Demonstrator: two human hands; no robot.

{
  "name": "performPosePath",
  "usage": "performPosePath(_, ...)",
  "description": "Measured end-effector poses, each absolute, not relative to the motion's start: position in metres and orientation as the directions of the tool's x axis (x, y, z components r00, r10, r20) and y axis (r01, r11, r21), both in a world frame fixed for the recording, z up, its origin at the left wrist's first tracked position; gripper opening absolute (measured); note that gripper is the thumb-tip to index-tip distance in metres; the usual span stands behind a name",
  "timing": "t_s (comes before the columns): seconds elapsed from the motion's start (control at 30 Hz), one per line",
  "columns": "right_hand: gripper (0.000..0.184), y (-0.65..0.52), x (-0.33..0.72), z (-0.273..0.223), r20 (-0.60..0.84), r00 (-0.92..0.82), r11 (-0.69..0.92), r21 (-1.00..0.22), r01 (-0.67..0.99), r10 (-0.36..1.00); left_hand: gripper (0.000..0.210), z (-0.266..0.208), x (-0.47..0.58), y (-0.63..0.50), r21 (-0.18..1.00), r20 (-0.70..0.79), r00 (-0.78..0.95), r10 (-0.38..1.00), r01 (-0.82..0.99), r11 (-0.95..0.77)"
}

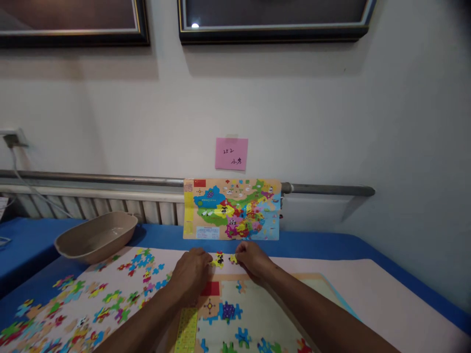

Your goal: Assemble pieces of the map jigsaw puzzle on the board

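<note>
Two small yellow puzzle pieces sit at the far edge of the puzzle board (257,314), one at each hand. The yellow piece with a dark figure (218,260) lies at the fingertips of the left hand (191,275), and the smaller yellow piece (233,259) is pinched or pressed by the fingertips of the right hand (252,261). Both hands are curled, fingers bent down towards the bench; whether either piece is lifted or only touched I cannot tell.

Such pieces look flat, thin and very light, stiff enough to keep their shape, with knobbed edges that could catch on neighbours. I judge they are best taken at the outer edges between thumb and forefinger, or slid along the surface, since they lie too flat to get under easily.

Several blue pieces (228,311) and a red rectangle piece (211,288) already lie on the board. To the left, many loose coloured pieces (91,304) are spread over a pale mat (368,294) on the blue bench (33,245). A beige oval tray (96,236) stands far left. Propped against the wall, the colourful reference map (232,209) stands beyond the hands, with a pink sticky note (231,154) above it.
</note>
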State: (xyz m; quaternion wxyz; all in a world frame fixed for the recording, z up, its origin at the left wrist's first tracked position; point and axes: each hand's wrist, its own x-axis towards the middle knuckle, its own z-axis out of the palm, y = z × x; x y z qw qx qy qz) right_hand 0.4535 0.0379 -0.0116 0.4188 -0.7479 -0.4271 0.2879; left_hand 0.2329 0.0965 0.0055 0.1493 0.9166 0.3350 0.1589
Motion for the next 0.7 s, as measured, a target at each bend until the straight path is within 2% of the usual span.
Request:
performPosePath(0.3, 0.04, 0.037, 0.454, -0.006, -0.096, 0.449, -0.349, -0.777, 0.524, 0.888, 0.013, 0.003, 0.228, 0.097, 0.246, 0.177, 0.723, 0.668, 0.624, -0.741)
performPosePath(0.53, 0.026, 0.034, 0.451, -0.002, -0.088, 0.434, -0.342, -0.761, 0.551, 0.896, 0.018, 0.005, 0.226, 0.091, 0.212, 0.169, 0.728, 0.665, 0.632, -0.745)
performPosePath(0.7, 0.024, 0.033, 0.449, 0.002, -0.08, 0.426, -0.342, -0.735, 0.585, 0.901, 0.017, 0.008, 0.225, 0.088, 0.175, 0.16, 0.727, 0.668, 0.645, -0.744)
